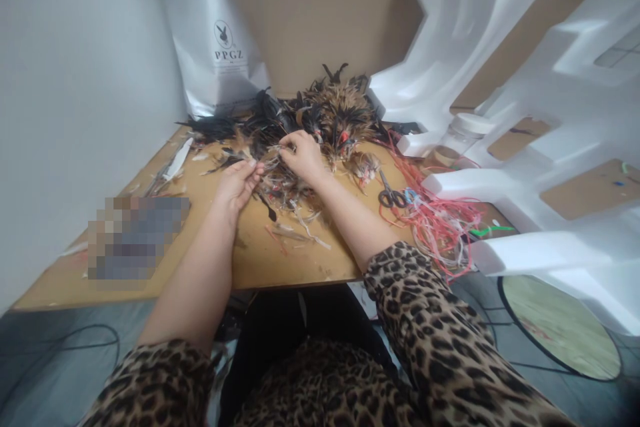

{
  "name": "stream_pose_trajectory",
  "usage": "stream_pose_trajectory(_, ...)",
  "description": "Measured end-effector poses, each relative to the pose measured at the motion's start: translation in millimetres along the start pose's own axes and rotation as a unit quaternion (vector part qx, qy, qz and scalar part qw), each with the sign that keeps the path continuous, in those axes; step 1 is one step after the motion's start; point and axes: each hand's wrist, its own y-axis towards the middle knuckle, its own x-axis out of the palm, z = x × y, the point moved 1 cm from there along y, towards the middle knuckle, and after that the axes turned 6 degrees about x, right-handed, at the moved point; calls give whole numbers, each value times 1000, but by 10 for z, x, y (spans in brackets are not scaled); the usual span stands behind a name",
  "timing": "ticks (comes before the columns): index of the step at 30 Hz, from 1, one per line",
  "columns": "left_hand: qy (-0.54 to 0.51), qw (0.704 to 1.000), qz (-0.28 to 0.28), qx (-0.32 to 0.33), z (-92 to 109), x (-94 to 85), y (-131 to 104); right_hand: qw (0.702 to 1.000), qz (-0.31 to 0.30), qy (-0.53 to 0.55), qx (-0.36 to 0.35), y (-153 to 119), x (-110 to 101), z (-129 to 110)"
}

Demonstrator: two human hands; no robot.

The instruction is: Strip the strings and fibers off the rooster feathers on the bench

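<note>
Feather strands pinched by left hand and right hand; light grip, ends aligned, should limit bending.

thin pale feather quills lie in the grip of the left hand and right hand, above the flat tan table. on it, i see the black-and-brown feather pile beyond the grip, the black-handled metal scissors right of it, then the tangled red-and-clear plastic strings. the tall silver plastic bag stands beyond, leftward.
</note>
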Motion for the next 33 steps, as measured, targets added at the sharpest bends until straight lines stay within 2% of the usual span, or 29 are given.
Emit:
stream_pose_trajectory(2,-45,999,16,1,24,-9,15,991,-17,114,69,32,65,41)
stream_pose_trajectory(5,-81,996,26,-1,40,-10,22,945,-72,288,138,22,164,22)
stream_pose_trajectory(7,-83,996,18,-1,36,1,17,916,-102,360,146,-18,207,-47)
stream_pose_trajectory(9,-71,997,5,0,26,18,5,901,-115,395,136,-65,229,-132)
stream_pose_trajectory(12,-49,999,-15,-1,16,51,-23,899,-105,404,131,-111,244,-219)
stream_pose_trajectory(16,-28,999,-39,-15,21,87,-63,903,-88,396,141,-108,259,-202)
stream_pose_trajectory(25,7,998,-48,-33,1,81,-78,931,-109,333,106,-29,249,-56)
stream_pose_trajectory(33,68,995,-66,-13,-33,85,-92,935,-121,318,99,-30,255,-65)
